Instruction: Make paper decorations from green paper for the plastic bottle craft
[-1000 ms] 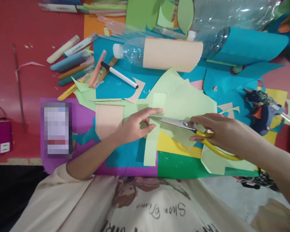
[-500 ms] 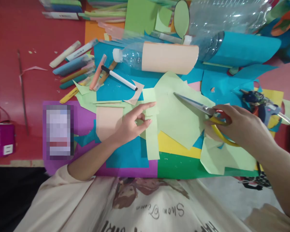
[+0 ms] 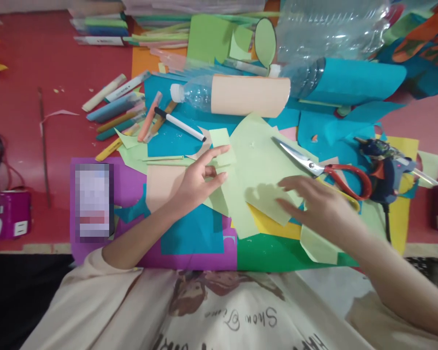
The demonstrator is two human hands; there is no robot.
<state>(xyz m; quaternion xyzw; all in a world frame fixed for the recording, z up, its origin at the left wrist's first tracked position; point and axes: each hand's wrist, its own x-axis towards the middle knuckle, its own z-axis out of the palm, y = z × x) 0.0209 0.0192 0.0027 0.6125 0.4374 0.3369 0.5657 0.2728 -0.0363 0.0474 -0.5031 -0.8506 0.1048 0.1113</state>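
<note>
My left hand is open, its index finger and thumb spread apart over a narrow pale green paper strip. The fingertips appear to rest on the strip; whether they press it I cannot tell. A large pale green paper sheet lies to the right, partly under the strip. My right hand, slightly blurred, hovers over this sheet's lower right part with fingers apart and nothing in them. Just beyond it, open-bladed scissors with red and yellow handles lie on the paper.
A bottle wrapped in peach paper and one wrapped in blue lie behind. Markers are scattered at left, beside a blurred-out phone. A glue gun with a cord sits at right among paper scraps.
My right hand has let go of the scissors and moved left toward the strip. The strip's lower end has swung to the right. My left hand stays nearly in place.
</note>
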